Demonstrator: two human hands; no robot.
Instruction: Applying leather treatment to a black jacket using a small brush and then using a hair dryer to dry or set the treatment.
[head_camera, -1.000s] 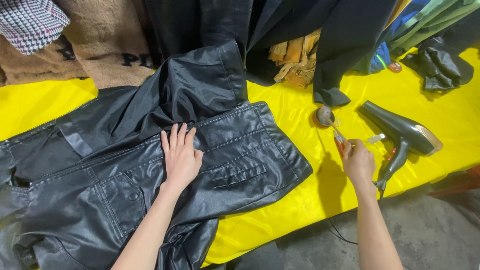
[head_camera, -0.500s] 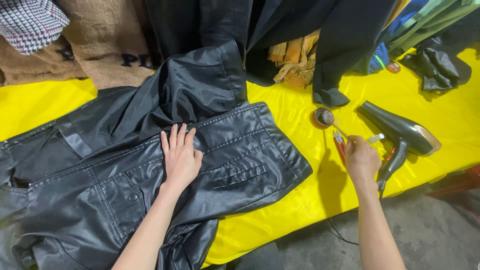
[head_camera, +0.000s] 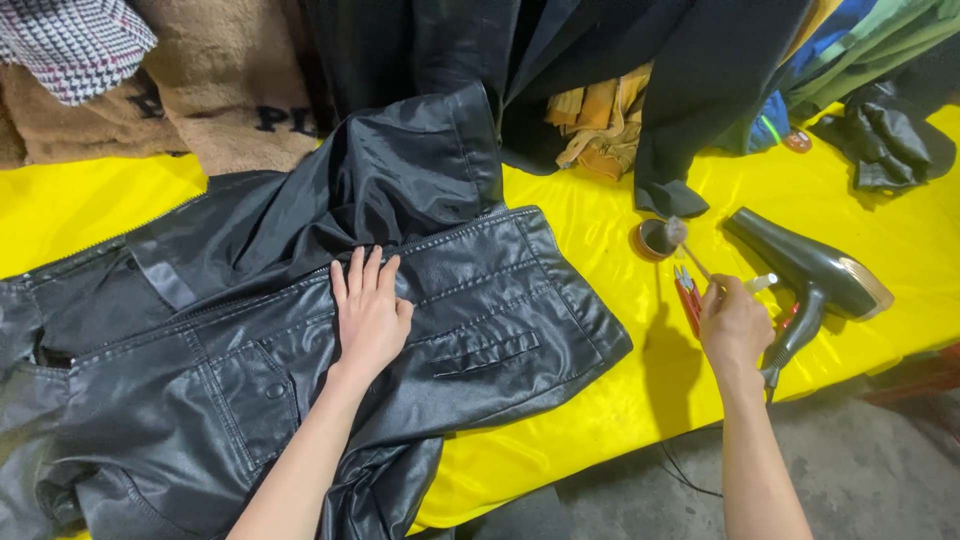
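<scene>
From the head camera, a black leather jacket (head_camera: 300, 330) lies spread over the left half of the bench (head_camera: 620, 400), which is covered in a bright yellow cloth. The left hand (head_camera: 368, 312) rests flat on the jacket's front panel, palm down, fingers (head_camera: 356, 272) stretched out and close together, gripping nothing — it lies just above a slanted welt pocket (head_camera: 487, 352) and beside the seam where the shiny lining (head_camera: 400, 170) folds back.

The right hand (head_camera: 735, 325) is over the yellow cloth to the right of the jacket, well apart from it. Its fingers are curled closed around a thin stick-like brush (head_camera: 690, 255), whose tip reaches to a small round tin (head_camera: 652, 240) standing open on the cloth. Just beside the hand lies a small red tool (head_camera: 688, 298), partly hidden by the hand, and something small and white (head_camera: 763, 283) pokes out past the knuckles — what it is cannot be told.

To the right of the hand a dark hair dryer (head_camera: 810, 270) lies on its side, its handle pointing toward the bench edge.

Along the far side are heaped clothes: dark coats (head_camera: 690, 80), a tan fleece (head_camera: 220, 100), a checked garment (head_camera: 70, 40), a mustard-coloured bundle (head_camera: 600, 125), and a crumpled black piece (head_camera: 885, 140) at the right.
</scene>
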